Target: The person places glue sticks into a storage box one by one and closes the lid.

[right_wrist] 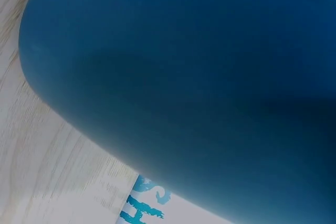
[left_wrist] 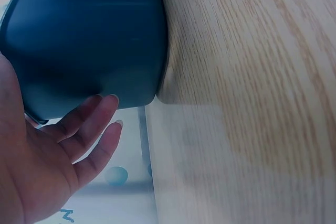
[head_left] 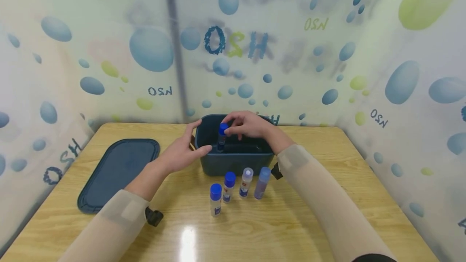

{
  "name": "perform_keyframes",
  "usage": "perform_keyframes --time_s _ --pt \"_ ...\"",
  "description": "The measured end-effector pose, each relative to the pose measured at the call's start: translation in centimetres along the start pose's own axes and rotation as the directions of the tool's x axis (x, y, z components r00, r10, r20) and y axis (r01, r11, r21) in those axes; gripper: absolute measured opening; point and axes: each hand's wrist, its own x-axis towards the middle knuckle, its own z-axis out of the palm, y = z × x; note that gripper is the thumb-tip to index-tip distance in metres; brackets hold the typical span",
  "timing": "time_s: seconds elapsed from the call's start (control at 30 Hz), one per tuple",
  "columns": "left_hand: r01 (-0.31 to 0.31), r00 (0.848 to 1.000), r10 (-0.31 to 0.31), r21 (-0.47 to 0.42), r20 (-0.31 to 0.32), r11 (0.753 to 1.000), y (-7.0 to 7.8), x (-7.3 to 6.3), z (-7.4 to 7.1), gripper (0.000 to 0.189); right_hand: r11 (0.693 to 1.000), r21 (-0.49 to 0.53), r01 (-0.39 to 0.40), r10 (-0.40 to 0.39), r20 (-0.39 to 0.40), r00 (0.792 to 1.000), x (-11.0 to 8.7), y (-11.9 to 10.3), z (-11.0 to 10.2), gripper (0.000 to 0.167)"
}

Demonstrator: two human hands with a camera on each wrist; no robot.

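Note:
Inside the dark blue bin (head_left: 236, 165), near its left end, a glue stick (head_left: 221, 142) stands upright. My right hand (head_left: 251, 125) reaches over the rim and pinches its blue cap between thumb and fingers. At the bin's left end my left hand (head_left: 182, 151) is spread, thumb at the front rim and fingers toward the back corner. In the left wrist view, the left hand's loosely bent fingers (left_wrist: 94, 129) lie along the bin's outer wall (left_wrist: 89, 40). Only the bin's outer wall (right_wrist: 157, 87) fills the right wrist view, hiding the right hand there.
Before the bin, several glue sticks stand in a slanting row: two with dark blue caps (head_left: 216, 201) (head_left: 229, 187), one with a whitish cap (head_left: 246, 182) and a lighter blue one (head_left: 262, 183). A dark blue lid (head_left: 116, 173) lies left on the wooden table (head_left: 309, 229).

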Motion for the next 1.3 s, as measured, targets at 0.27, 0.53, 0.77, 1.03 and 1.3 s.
perform_keyframes --time_s 0.27,0.53,0.77,1.03,1.3 --pt "-0.001 1.000 0.001 -0.004 0.005 1.000 0.11 0.00 0.02 0.098 0.999 -0.032 0.005 -0.005 0.017 1.000 0.23 -0.26 0.31 0.030" --pt "-0.003 1.000 0.003 0.001 0.009 1.000 0.12 0.01 0.06 0.098 0.996 -0.086 0.005 -0.006 -0.014 1.000 0.39 -0.33 0.58 0.031" --pt "0.003 1.000 -0.003 0.015 0.008 1.000 0.14 -0.04 -0.02 0.098 0.992 -0.124 -0.004 0.000 -0.031 1.000 0.45 -0.43 0.64 0.034" --pt "0.004 1.000 -0.004 0.010 0.008 1.000 0.17 -0.15 -0.06 0.098 0.989 -0.147 -0.002 -0.004 -0.039 0.999 0.60 -0.31 0.59 0.036" --pt "0.003 1.000 -0.003 0.008 0.005 1.000 0.09 -0.14 0.04 0.098 0.990 -0.141 0.003 -0.010 -0.052 0.999 0.53 -0.24 0.52 0.037"
